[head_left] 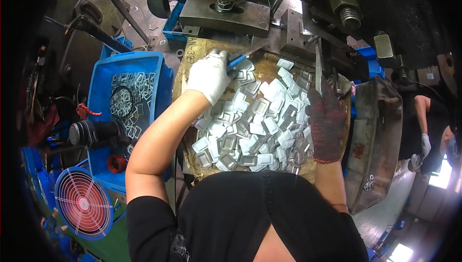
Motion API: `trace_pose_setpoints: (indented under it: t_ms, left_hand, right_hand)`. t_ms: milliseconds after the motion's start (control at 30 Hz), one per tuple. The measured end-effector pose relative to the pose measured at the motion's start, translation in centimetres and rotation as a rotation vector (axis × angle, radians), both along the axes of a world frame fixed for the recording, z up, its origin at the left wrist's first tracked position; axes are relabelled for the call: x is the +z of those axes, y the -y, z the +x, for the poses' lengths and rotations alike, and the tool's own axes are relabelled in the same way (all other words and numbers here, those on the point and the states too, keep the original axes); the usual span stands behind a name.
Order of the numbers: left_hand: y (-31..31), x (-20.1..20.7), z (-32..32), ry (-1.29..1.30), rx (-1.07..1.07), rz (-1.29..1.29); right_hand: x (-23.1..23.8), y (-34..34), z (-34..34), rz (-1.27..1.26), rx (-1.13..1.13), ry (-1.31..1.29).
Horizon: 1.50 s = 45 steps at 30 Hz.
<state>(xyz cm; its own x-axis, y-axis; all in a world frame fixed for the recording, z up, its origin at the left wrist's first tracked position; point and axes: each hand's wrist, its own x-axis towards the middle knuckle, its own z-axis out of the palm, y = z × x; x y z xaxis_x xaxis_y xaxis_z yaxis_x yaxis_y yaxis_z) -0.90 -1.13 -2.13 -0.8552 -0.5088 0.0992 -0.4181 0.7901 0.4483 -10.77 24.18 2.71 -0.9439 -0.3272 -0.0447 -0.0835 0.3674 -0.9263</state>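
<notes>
- Head view: left hand (208, 77), white glove, 11 o'clock; fingers curled, pinching a blue-handled tool (236, 62), metal end out toward 2 o'clock.
- Right hand (328, 127), dark red-black glove, 3 o'clock, beside pile; thin metal strip (318, 67) runs up from fingertips toward 12; cannot tell if fingers pinch it.
- Small metal pieces (260, 122), rectangular, heaped loose mid-frame on table (204, 46), between hands, some overlapping.
- Metal block (211, 17) with bolt, 12 o'clock, beyond pile.
- Blue bin (98, 127), 9 o'clock, thin rectangular frames (130, 91) inside.
- Fan (83, 203), 8 o'clock.
- Metal trough (378, 142), 3 o'clock, past right hand.
</notes>
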Motion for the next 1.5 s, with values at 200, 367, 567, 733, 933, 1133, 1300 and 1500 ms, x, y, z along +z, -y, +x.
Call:
trace_pose_setpoints:
  t_ms: [200,367,567,733,933,1133,1300,1500]
  left_hand:
    - [1.3,0.4,0.3,-0.116,0.102,0.270]
    - [2.0,1.2,0.9,-0.388,0.117,1.153]
    - [0.0,2.1,0.3,-0.274,0.191,1.189]
    - [-0.3,0.9,0.3,-0.339,0.136,1.351]
    - [-1.0,2.7,1.1,-0.406,0.162,1.463]
    - [0.2,2.7,1.2,-0.261,0.051,1.151]
    - [0.9,3.1,0.2,-0.171,-0.141,1.042]
    - [2.1,4.6,-2.8,0.096,-0.190,0.695]
  right_hand:
    - [2.3,-1.0,-0.6,0.144,-0.083,-0.207]
    - [4.3,-3.6,3.1,0.082,-0.065,0.101]
    - [4.7,-2.5,7.2,-0.017,0.165,0.425]
    - [4.2,-2.9,7.2,0.013,0.268,0.330]
    - [4.0,-3.0,7.3,0.065,0.332,0.272]
    - [2.8,-3.5,7.1,0.083,0.442,0.163]
    - [3.3,-3.6,6.7,0.168,0.485,0.108]
    - [3.9,-4.1,5.9,0.149,0.258,0.316]
